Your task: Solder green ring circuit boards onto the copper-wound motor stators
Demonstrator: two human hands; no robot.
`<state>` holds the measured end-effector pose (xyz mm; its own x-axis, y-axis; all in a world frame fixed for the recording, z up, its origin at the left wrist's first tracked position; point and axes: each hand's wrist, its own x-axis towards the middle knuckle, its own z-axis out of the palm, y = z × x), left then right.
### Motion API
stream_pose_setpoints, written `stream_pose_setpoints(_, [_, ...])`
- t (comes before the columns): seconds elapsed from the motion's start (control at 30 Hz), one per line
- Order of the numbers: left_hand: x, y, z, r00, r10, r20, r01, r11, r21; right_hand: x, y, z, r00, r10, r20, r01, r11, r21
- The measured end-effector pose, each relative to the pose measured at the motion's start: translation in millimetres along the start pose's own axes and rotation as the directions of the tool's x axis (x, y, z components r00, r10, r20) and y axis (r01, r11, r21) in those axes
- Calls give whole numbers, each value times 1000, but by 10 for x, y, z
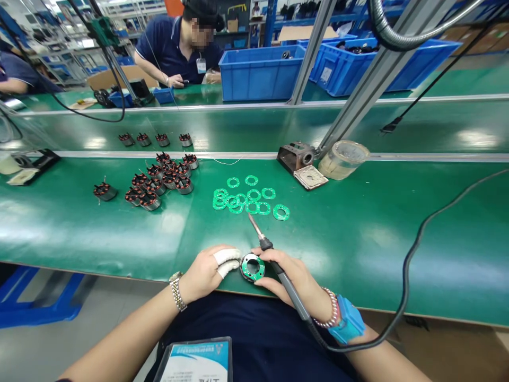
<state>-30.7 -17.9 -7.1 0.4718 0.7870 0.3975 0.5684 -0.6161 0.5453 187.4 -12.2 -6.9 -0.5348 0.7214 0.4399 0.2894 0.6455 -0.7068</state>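
Note:
Near the front edge of the bench is a motor stator (pixel 259 271) with a green ring-shaped circuit board on top. My left hand (pixel 204 271), wearing white finger cots on two fingers, grips its left side. My right hand (pixel 298 278) holds a soldering iron (pixel 289 289), its tip pointing away from me. The thumb and fingertips of that same hand also touch the stator's right side. Beyond the iron's tip lie several loose green ring boards (pixel 253 194), some overlapping. To their left stands a group of copper-wound stators (pixel 155 185), with thin wire ends on some.
A soldering iron stand (pixel 296 155) with a cleaning pad (pixel 310 178) and a clear round tub (pixel 344 159) are at the back right. The iron's cord (pixel 406 265) curves along the right. Blue bins (pixel 260 74) and a co-worker (pixel 178 48) are across the bench.

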Motion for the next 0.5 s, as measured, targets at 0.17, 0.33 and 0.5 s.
stream_pose_setpoints(0.17, [11,-16,1,999,37,-36,-37,999,1,4,-8,5,1000,-8,-9,8,1000,-8])
stream_pose_setpoints(0.33, [-48,134,80,987,-114,-112,114,993,-12,-6,-32,60,999,-2,-51,1,1000,-22])
stream_pose_setpoints(0.5, [-188,311,153,971,-214,-102,199,970,-141,-38,-39,85,996,8,-84,-12,999,-52])
